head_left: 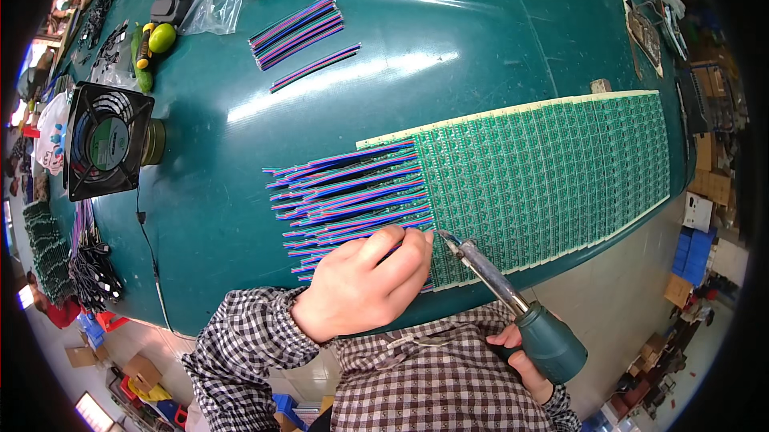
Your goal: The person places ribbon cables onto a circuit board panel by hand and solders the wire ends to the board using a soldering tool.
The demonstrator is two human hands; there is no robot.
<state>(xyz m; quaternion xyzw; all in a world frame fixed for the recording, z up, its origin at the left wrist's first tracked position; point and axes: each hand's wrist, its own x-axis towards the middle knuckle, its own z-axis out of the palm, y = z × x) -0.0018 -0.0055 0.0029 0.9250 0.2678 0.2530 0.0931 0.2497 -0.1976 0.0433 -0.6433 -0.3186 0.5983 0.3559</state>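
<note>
A large panel of small green circuit boards (553,176) with pale edge strips lies across the table. Rows of multicoloured wires (344,192) in blue, pink and black run out to the left from its left-hand columns. My left hand (364,284) is closed in a pinch over the nearer wires, at the boards' edge; the wire ends between its fingertips are mostly hidden. In my right hand (530,368) is a soldering iron (493,276) with a thick dark green handle and metal barrel. Its tip points up-left and sits just right of my left fingertips, at the boards.
Loose multicoloured wires (296,32) lie beyond the panel. A black fan (108,144) stands at the left, its cord (152,256) running toward the near edge. Behind it are a yellow-and-black handled tool (144,46), a round green fruit (163,38) and a plastic bag (216,0).
</note>
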